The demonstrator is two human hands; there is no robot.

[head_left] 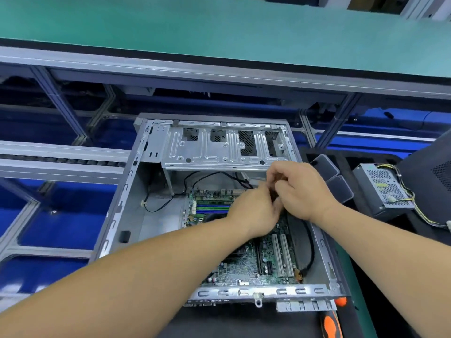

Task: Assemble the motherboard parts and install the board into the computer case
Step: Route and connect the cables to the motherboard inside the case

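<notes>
A green work surface (219, 28) with a grey metal edge is seen across the top of the frame, and blue bins under an aluminium frame fill the left side. An open grey computer case (117, 215) is laid flat at the centre, its long axis running from the lower edge of the frame up toward the centre, with the silver drive cage (219, 147) at its upper end and the slotted rear panel at its lower end. The green motherboard (246, 267) is seated inside the case, in its right half, with blue and green memory slots toward the upper end and white expansion slots running lengthwise at the lower right. Both bare forearms are extended from the lower corners of the frame and are brought together over the upper right part of the board. The left hand (253, 215) is held knuckles-up with its fingers curled toward the right hand (302, 189), whose fingers are likewise curled; something dark appears to be pinched between them, but what it is cannot be told through the blur. Black cables are routed along the case's right wall and below the drive cage. A grey power supply (385, 189) with yellow and black wires is set at the right of the frame, apart from the case. An orange-and-black tool handle (330, 323) is seen at the lower edge.
</notes>
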